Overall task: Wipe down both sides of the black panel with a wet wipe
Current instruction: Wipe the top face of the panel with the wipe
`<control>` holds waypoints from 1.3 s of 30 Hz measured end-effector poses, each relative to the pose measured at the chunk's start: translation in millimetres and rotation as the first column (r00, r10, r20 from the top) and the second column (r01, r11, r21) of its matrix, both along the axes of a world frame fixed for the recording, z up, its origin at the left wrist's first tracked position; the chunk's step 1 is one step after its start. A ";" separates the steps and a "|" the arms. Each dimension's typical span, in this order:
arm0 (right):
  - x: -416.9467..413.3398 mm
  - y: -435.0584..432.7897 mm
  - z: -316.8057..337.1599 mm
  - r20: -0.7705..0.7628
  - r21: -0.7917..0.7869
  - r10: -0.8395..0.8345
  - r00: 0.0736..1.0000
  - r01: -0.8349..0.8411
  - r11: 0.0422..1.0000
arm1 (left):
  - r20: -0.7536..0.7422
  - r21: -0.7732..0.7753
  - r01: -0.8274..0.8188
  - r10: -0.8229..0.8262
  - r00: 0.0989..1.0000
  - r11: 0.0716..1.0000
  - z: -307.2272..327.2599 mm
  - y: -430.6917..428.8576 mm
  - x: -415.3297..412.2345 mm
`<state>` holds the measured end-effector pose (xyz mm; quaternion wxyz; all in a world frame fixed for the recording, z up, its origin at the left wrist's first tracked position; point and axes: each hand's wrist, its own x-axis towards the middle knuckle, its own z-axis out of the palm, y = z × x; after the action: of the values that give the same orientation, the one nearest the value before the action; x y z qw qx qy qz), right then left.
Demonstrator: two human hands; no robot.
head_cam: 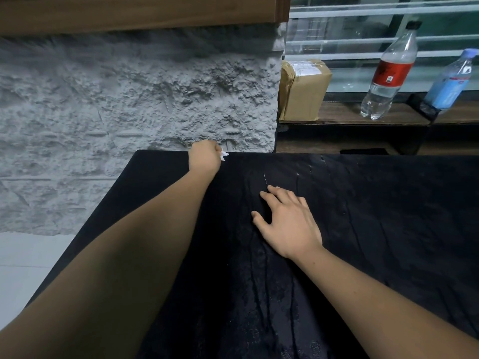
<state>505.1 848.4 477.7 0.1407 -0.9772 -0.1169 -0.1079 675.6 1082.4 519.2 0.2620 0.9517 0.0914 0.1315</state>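
The left hand (204,156), arm outstretched, clenches a white wet wipe (223,155) at the far edge of the black panel (363,216); the right hand (287,221) lies flat on the panel, fingers spread; two plastic bottles (388,73) hold clear liquid.

left hand (204,158) at panel's (388,216) far edge, right hand (290,224) on panel; bottles (388,71) behind

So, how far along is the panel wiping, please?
Wet streaks on the black panel suggest this face is mostly wiped. The left hand grips the wet wipe at the far edge; the right hand presses the panel. The hidden underside probably remains.
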 end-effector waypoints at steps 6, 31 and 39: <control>-0.3 0.1 0.5 -0.002 -0.001 -0.002 1.000 0.002 1.000 | 0.019 -0.041 0.084 -0.083 0.996 0.996 -2.0 -4.9 6.2; -0.3 -0.1 2.5 -0.003 -0.016 0.012 1.000 -0.012 1.000 | 0.030 0.063 0.254 -0.256 0.966 0.965 -6.1 -94.1 3.0; -0.8 -0.9 4.7 -0.006 -0.001 0.019 1.000 -0.019 1.000 | 0.044 0.099 0.360 -0.366 0.930 0.928 -4.5 -120.5 -6.9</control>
<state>504.3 847.5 482.5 0.1417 -0.9764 -0.1257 -0.1035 668.6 961.9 514.6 0.2418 0.9584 -0.1002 0.1142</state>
